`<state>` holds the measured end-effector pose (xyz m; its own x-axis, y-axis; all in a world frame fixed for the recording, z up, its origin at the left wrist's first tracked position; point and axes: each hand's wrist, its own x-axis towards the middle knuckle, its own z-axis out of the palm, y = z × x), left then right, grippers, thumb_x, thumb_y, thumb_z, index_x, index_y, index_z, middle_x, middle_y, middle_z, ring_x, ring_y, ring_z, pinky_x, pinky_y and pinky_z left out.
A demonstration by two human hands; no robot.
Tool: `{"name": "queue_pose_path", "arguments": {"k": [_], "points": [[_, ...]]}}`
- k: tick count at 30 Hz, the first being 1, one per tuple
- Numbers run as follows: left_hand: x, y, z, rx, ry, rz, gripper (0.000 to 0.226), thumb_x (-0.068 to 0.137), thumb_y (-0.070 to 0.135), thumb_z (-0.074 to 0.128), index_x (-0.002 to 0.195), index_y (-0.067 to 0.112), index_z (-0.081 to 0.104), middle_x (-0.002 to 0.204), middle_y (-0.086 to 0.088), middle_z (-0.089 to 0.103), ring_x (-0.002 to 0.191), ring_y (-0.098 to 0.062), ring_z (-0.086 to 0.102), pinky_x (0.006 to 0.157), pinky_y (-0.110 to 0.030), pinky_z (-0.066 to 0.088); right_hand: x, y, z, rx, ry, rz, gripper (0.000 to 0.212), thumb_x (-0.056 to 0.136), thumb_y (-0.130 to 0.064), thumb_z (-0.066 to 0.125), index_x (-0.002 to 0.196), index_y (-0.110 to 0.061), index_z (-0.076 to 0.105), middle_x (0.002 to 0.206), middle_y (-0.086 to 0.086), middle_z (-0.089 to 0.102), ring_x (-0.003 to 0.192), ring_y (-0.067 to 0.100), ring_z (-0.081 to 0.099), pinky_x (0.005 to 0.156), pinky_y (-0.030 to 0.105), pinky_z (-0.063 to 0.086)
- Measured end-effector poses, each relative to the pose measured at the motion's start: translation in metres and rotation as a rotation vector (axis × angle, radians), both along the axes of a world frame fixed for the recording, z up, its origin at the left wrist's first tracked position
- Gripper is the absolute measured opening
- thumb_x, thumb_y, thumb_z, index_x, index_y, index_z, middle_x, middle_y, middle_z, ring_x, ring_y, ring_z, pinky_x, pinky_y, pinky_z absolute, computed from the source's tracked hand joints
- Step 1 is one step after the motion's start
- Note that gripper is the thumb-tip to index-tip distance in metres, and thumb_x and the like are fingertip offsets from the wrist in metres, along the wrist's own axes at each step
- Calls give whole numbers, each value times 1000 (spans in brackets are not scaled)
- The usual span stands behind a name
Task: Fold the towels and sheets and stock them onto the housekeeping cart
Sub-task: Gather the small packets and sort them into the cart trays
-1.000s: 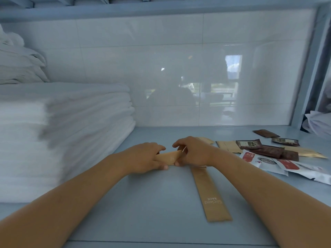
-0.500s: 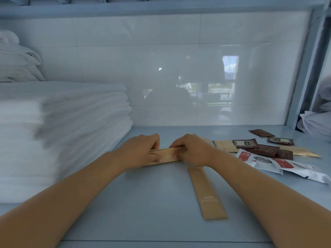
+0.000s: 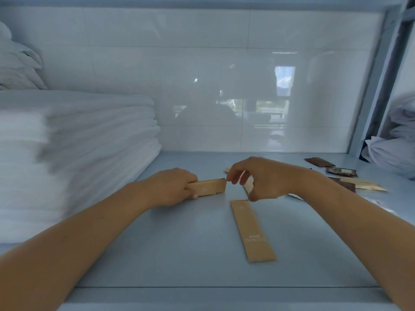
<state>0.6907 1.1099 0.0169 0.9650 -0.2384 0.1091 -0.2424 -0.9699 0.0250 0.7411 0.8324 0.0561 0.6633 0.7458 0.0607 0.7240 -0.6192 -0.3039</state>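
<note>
The fingers (image 3: 190, 191) of the left hand (image 3: 173, 187) are curled around a tan paper sachet (image 3: 208, 187), held low over the shelf (image 3: 179, 243). Half a second earlier both hands gripped it; the right hand (image 3: 260, 179) has now been lifted clear, fingers loosely curled and holding nothing. A second sachet (image 3: 252, 231) lies nearby. The folded towels (image 3: 78, 153) are stacked at left, so linen stocking appears done here.

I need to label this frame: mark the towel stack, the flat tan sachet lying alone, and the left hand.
towel stack (image 3: 89, 153): head view, on the folded front edges.
flat tan sachet (image 3: 251, 230): head view, on its middle, above the print.
left hand (image 3: 173, 187): head view, on the back of the hand.
</note>
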Motion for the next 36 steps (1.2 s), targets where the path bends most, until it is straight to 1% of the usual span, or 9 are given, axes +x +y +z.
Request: {"name": "queue_pose_path", "arguments": {"k": [3,5,9,13,18,24,27,31,36], "points": [[0,0,0,-7,-7,15,22,96,47,62,84,32,50,91,12,54,90,-14,56,83,-40,47,-15,-4,0,-105,147,109,64,72,-9,87,122,-43,66,127,-26,58,115,-6,57,95,29,54],[0,-2,-1,-10,-16,6,18,96,47,62,91,31,55,94,12,56,93,-15,56,86,-41,47,-18,-1,-3,-162,205,161,68,76,-8,85,128,-46,65,133,-26,55,121,-7,53,100,24,50],[0,-8,-3,-35,-47,-35,18,96,45,63,104,29,59,98,15,56,96,-13,56,88,-39,47,-12,5,-10,-138,160,166,51,80,-11,84,122,-37,73,127,-17,63,117,1,55,89,14,41],[-2,-9,-2,-49,-37,-45,10,98,41,62,100,33,56,96,14,54,95,-13,55,88,-40,47,-2,4,-14,-79,145,117,30,78,-28,89,105,-34,78,105,-12,66,96,13,58,86,27,47],[-6,-11,-1,-56,-32,-12,3,96,30,56,99,29,56,98,8,62,92,-17,59,86,-43,49,5,-2,-24,-7,111,45,19,83,-36,84,99,-32,76,82,-12,57,67,1,50,65,18,39],[-10,-17,1,-97,-76,54,11,97,30,61,107,33,61,96,11,65,88,-12,60,81,-37,50,8,-16,-27,-5,62,-112,34,89,-57,69,117,-37,70,108,-18,61,101,5,58,83,22,44],[-9,-19,0,-109,-72,57,10,100,33,59,110,34,60,98,12,65,90,-11,61,82,-36,50,5,-24,-17,-104,99,-57,51,86,-41,75,135,-44,60,122,-27,56,114,-2,53,96,21,43],[-8,-25,-3,-142,-64,20,4,103,37,54,104,38,57,95,15,65,89,-9,61,80,-35,49,5,-13,-22,-137,3,-86,40,84,-37,80,122,-32,69,109,-13,60,96,10,57,78,25,44],[-8,-32,-6,-162,-93,7,26,108,47,36,102,37,59,85,14,65,81,-6,62,75,-35,50,6,-2,-30,79,-123,-126,39,66,-37,92,95,-23,71,93,-6,62,80,4,50,62,25,35]]}}
